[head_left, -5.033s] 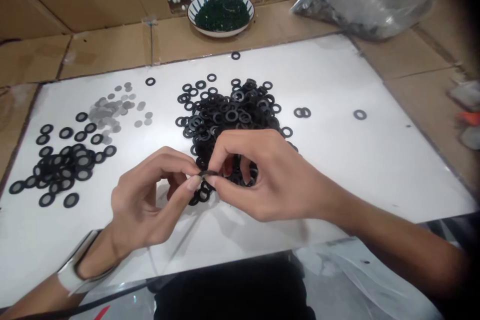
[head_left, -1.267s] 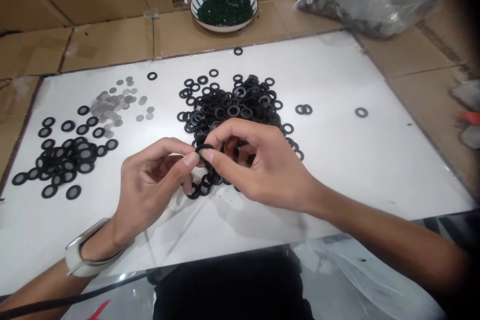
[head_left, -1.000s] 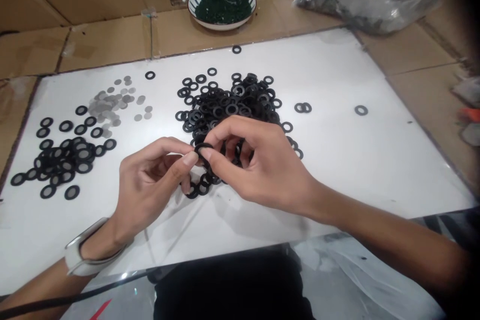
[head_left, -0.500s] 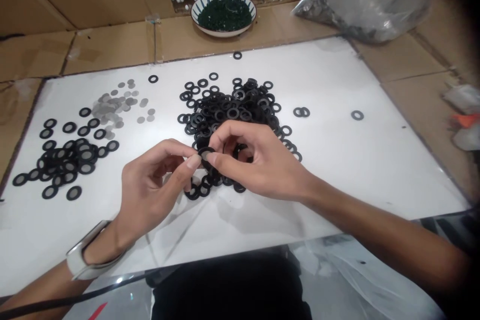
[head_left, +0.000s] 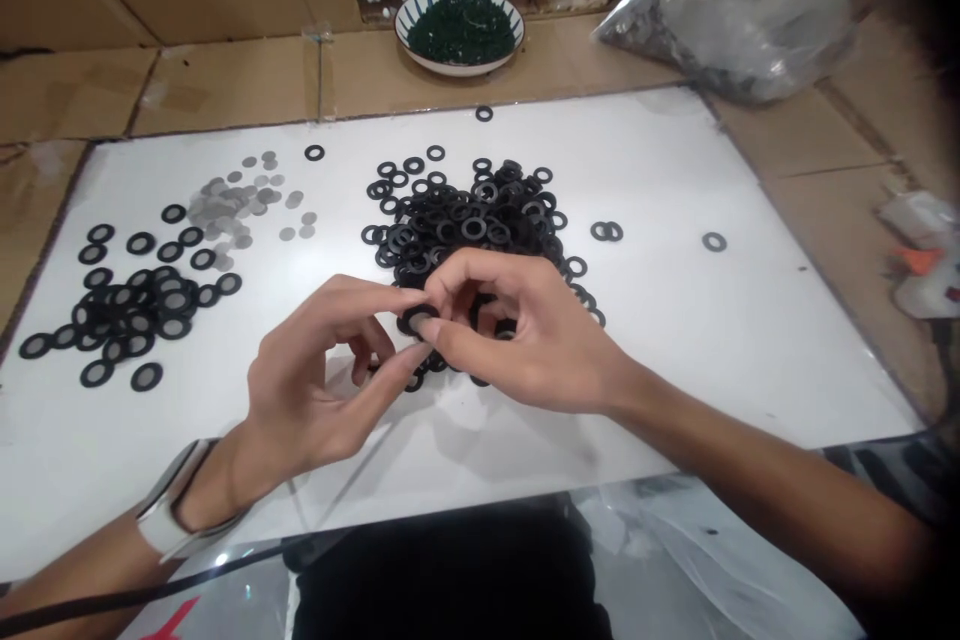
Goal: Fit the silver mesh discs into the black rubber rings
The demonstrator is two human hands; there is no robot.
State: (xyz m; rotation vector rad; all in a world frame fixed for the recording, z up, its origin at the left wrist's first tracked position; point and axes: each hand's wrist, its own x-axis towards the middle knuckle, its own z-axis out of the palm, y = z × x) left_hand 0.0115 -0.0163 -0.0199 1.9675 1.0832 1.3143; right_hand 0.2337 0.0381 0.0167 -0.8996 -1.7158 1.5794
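Note:
Between my two hands is one black rubber washer with a grey mesh disc in its centre. My left hand holds its edges, forefinger above and thumb below. From the other side, my right hand pinches the same washer between thumb and forefinger. Under and behind my hands spreads a large heap of plain black washers, partly hidden by my fingers. To the left lies a pile of washers with grey centres, and just behind it are loose grey mesh discs.
A white board bears all the piles. At the back, a striped bowl holds dark green bits on cardboard. A clear plastic bag sits at back right, a white power strip at the right edge. A black cable runs below my left wrist.
My left thumb has moved down off the washer's face to its lower edge, and the left fingers have spread wider around it. My right hand keeps its pinch.

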